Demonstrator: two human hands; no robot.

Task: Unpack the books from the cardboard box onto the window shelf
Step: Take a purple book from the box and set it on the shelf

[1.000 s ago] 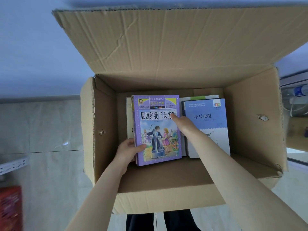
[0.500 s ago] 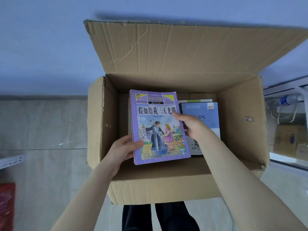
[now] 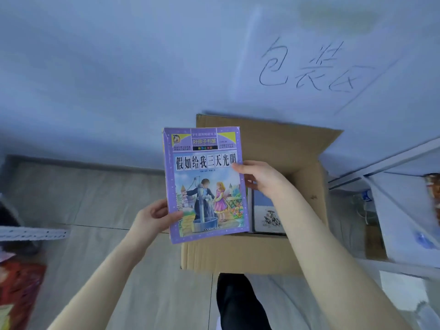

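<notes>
From the head cam, both hands are gripping a purple children's book (image 3: 206, 184) that's up in the air over the left side of the open cardboard box (image 3: 240, 253), cover facing the camera. Left hand (image 3: 152, 216) pinches the lower left edge with the thumb on the cover, right hand (image 3: 262, 178) clamps the right edge. Down in the box there's a blue book (image 3: 267, 215) lying flat, and the box sits on a tiled floor (image 3: 95, 198) against a pale wall (image 3: 119, 67) with handwriting on it.
</notes>
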